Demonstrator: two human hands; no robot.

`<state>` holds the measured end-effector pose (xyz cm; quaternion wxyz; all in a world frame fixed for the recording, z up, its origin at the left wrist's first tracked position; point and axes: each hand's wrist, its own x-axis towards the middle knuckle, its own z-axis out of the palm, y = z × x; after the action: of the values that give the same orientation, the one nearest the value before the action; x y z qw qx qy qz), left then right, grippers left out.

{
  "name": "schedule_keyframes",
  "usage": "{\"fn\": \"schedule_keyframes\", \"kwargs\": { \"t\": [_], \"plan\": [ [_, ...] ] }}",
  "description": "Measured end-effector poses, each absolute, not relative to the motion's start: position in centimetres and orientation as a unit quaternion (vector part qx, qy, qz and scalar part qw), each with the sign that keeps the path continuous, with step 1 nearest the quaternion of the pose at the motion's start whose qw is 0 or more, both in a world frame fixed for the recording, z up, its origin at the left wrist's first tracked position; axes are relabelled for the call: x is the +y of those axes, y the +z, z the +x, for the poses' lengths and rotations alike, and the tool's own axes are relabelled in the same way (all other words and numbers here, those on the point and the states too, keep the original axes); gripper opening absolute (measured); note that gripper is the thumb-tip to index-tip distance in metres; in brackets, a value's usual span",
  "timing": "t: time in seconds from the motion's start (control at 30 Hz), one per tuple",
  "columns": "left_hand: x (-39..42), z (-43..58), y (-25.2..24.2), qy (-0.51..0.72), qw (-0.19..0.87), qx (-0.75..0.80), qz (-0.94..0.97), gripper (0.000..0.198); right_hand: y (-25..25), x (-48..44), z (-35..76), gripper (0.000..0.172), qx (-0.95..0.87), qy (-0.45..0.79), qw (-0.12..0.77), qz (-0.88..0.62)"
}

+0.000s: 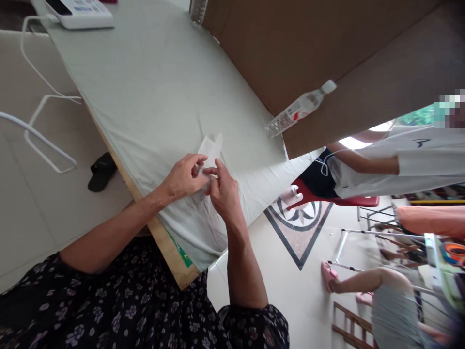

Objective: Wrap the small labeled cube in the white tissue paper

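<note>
My left hand (183, 178) and my right hand (223, 191) meet over the table, both with fingers pinched on a small white folded paper (211, 147). The paper's upper end sticks out beyond the fingertips and rests on the pale cloth covering the table (152, 92). Its lower part is hidden under my fingers. Both forearms reach in from dark flowered sleeves at the bottom of the view.
A plastic water bottle (300, 109) lies beside large cardboard boxes (290, 43) on the table's far side. A white device (82, 12) with a cable sits at the far corner. A black slipper (102, 169) lies on the floor. Other people (399, 165) are at the right.
</note>
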<state>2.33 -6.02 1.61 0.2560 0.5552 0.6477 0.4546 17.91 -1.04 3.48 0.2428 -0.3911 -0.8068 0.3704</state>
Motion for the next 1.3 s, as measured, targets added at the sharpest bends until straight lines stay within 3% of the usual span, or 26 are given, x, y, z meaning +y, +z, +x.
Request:
{"fn": "schedule_keyframes", "kwargs": {
  "t": [0.2,0.4,0.63,0.87,1.03,1.3],
  "plan": [
    [-5.7,3.5,1.1,0.45,0.202,0.668,0.557,0.027,3.9,-0.1,18.2,0.054,-0.765,0.464,0.213,-0.394],
    [-5.8,3.5,0.9,0.435,0.205,0.663,0.573,0.032,3.3,2.1,19.4,0.051,-0.677,0.469,0.333,-0.46],
    [-6.3,3.9,0.7,0.434,0.149,0.663,0.591,0.034,1.7,5.9,17.5,0.068,-0.62,0.541,0.23,-0.519],
    [-6.6,3.8,1.5,0.348,0.045,0.629,0.694,0.035,1.1,7.8,15.5,0.039,-0.661,0.553,0.221,-0.456],
    [-6.3,3.3,0.9,0.343,0.085,0.636,0.686,0.032,0.8,8.1,15.3,0.028,-0.672,0.552,0.239,-0.431],
    [-6.1,2.8,0.3,0.385,0.117,0.628,0.666,0.027,0.7,7.3,14.5,0.026,-0.671,0.565,0.284,-0.388]
  ]
}}
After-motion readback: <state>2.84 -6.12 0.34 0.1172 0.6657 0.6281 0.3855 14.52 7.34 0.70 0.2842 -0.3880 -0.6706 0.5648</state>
